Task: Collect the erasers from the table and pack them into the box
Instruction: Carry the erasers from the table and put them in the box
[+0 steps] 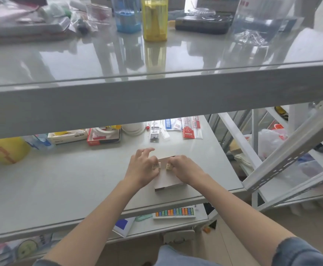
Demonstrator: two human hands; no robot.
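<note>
A small white box (167, 181) lies on the grey middle shelf near its front right edge. Both hands hover over its far end. My left hand (142, 167) pinches a small cream eraser (156, 165) with printed markings between thumb and fingers; its other fingers are raised. My right hand (183, 168) pinches a second small cream eraser (168, 166) just to the right of the first. The two erasers sit close together above the box's top. The far part of the box is partly hidden by the hands.
Along the shelf's back lie a red box with tape rolls (104, 136), a white carton (68, 138), pen packets (192, 128) and a yellow container (6, 149). An overhanging upper shelf (156, 96) carries bottles. A bead abacus (174, 213) sits on the lower shelf. A metal rack frame (291, 152) stands right.
</note>
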